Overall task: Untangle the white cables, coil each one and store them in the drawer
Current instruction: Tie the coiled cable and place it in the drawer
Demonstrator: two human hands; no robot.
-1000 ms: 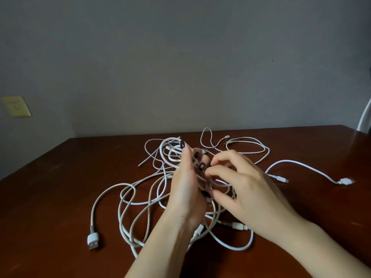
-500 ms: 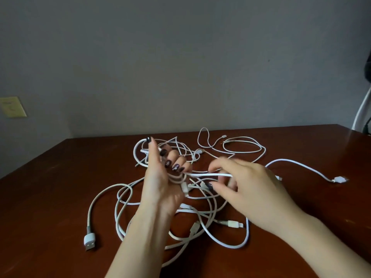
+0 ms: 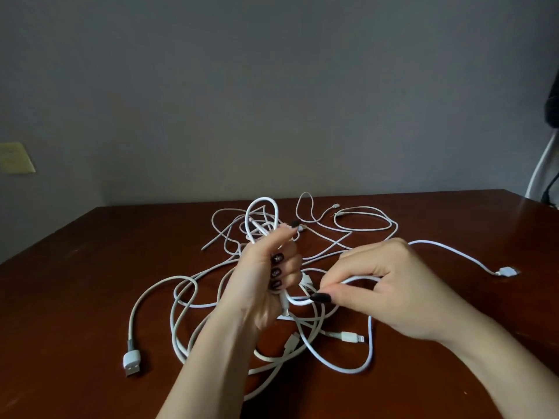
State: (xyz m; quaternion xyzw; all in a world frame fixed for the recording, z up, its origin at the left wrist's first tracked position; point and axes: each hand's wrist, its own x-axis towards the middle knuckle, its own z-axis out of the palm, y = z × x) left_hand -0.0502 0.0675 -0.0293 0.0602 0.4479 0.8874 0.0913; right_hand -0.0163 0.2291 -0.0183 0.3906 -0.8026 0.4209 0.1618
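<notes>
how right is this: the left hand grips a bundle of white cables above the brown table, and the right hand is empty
One part is wrong. The right hand is not empty: the head view shows its thumb and fingers pinching one of the white cables. The rest stands: the left hand grips a bundle of them above the brown table.

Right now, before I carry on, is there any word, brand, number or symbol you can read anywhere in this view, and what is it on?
No text can be read in this view.
Yellowish rectangle on the wall: faint marks, too blurred to read.
White USB plug, near left: no legible marking.
Plug at the far right: too small to tell.
White cables: no print visible.
</notes>
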